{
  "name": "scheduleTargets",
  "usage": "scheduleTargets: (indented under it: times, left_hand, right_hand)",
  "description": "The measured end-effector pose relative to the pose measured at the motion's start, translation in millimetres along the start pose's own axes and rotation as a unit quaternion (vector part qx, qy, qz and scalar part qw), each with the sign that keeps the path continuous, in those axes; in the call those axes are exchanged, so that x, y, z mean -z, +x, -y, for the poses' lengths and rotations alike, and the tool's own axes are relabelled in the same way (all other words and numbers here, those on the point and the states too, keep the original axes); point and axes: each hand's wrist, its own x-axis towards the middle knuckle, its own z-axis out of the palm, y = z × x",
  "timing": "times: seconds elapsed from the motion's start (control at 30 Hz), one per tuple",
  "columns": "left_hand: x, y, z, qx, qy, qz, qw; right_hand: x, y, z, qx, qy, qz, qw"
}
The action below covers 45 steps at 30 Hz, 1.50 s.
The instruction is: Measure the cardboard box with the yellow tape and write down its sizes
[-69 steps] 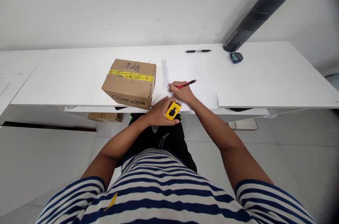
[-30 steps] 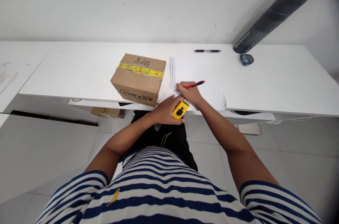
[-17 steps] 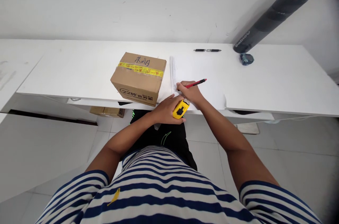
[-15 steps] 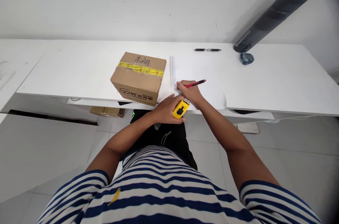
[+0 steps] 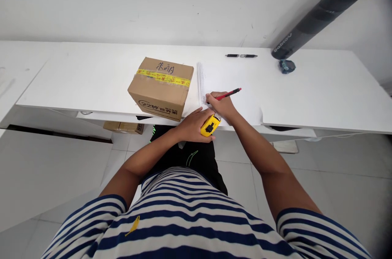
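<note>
My left hand [image 5: 193,126] is closed around a yellow tape measure [image 5: 210,125] at the front edge of the desk. In my right hand [image 5: 223,105] is a red and black pen [image 5: 229,94], its upper end pointing up and to the right. That hand rests on a white paper pad [image 5: 241,83], and the pen's tip is hidden behind the fingers. Just left of the pad stands a cardboard box [image 5: 161,89] with yellow tape and handwriting on top.
A black pen [image 5: 241,56] lies near the wall. To the right, a tall dark bottle [image 5: 315,16] stands by a small dark teal object [image 5: 287,66] on the white desk [image 5: 330,96]. Below the desk at left is another carton [image 5: 122,127].
The view has shifted slightly. My right hand has moved a little to the right on the pad, and its pen is tilted a bit more steeply. The left hand still holds the tape measure.
</note>
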Motion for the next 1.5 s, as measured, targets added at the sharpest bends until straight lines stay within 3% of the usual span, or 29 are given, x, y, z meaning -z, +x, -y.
scheduleTargets:
  times: [0.37, 0.53, 0.83, 0.9, 1.0, 1.1, 1.2, 1.27, 1.33, 1.43, 1.5]
  left_hand:
    - [1.4, 1, -1, -0.005, 0.010, 0.013, 1.000]
    - [0.5, 1, 0, -0.005, 0.009, 0.009, 1.000]
    - [0.4, 0, -3, -0.005, -0.004, 0.000, 1.000]
    - [-1.3, -4, -5, 0.004, -0.001, 0.004, 1.000]
    - [-0.6, -15, -18, 0.054, -0.031, -0.012, 0.998]
    - [8.9, -34, -44, 0.073, -0.159, -0.039, 0.984]
    - [27.2, -52, -71, -0.016, -0.267, -0.082, 0.960]
    - [41.1, -60, -84, -0.036, -0.267, -0.146, 0.952]
    - [52.8, -66, -92, -0.016, -0.268, -0.201, 0.942]
    - [63.2, -71, -102, 0.041, -0.356, -0.205, 0.911]
    - [66.4, -75, -108, 0.080, -0.424, -0.168, 0.887]
  right_hand:
    - [-1, -1, 3, -0.001, 0.011, -0.035, 0.999]
    - [-1, -2, 2, -0.017, 0.009, -0.002, 1.000]
    - [1, -3, 0, -0.008, 0.004, -0.015, 1.000]
    - [0, -1, -1, 0.021, -0.046, -0.071, 0.996]
    - [1, 7, -3, 0.068, -0.233, -0.118, 0.963]
    - [10, 13, -1, 0.048, -0.369, -0.064, 0.926]
    - [24, -3, 11, 0.037, -0.300, 0.039, 0.952]
    - [30, -33, 29, 0.104, -0.171, 0.130, 0.971]
    - [29, -70, 53, 0.249, -0.079, 0.136, 0.956]
    - [14, -112, 87, 0.457, -0.097, 0.046, 0.883]
    - [1, -120, 101, 0.521, -0.156, 0.018, 0.839]
